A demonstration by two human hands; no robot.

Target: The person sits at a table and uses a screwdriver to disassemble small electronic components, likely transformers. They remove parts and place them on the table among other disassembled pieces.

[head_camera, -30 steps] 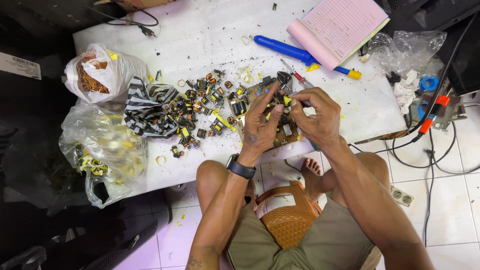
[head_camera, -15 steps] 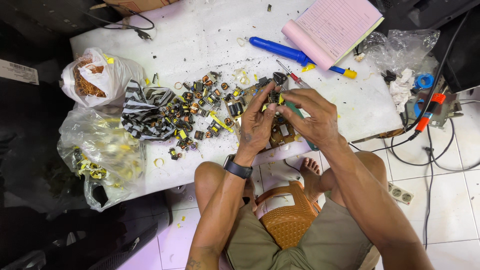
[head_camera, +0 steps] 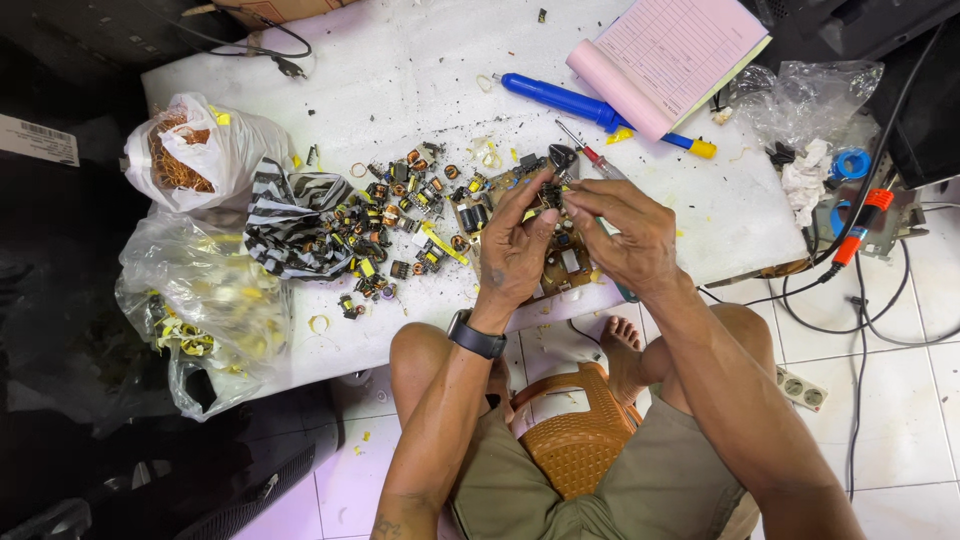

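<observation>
My left hand (head_camera: pixel 515 250) and my right hand (head_camera: pixel 625 235) meet over the near edge of a white table (head_camera: pixel 400 70). Their fingertips pinch one small dark electronic part (head_camera: pixel 551 194) between them. Under the hands lies a brown circuit board (head_camera: pixel 565 268), partly hidden. A heap of small transformers and coils (head_camera: pixel 400 225) with yellow tape is spread just left of my left hand. A black watch sits on my left wrist.
A striped cloth (head_camera: pixel 290 225), a white bag of copper wire (head_camera: pixel 185 150) and a clear bag of parts (head_camera: pixel 205 310) lie at the left. A blue tool (head_camera: pixel 565 100), a red-handled screwdriver (head_camera: pixel 590 155) and a pink pad (head_camera: pixel 670 50) lie behind. Cables hang at the right.
Both hands have stayed together over the board, shifting slightly while working the small part between the fingertips. Nothing else on the table moved.
</observation>
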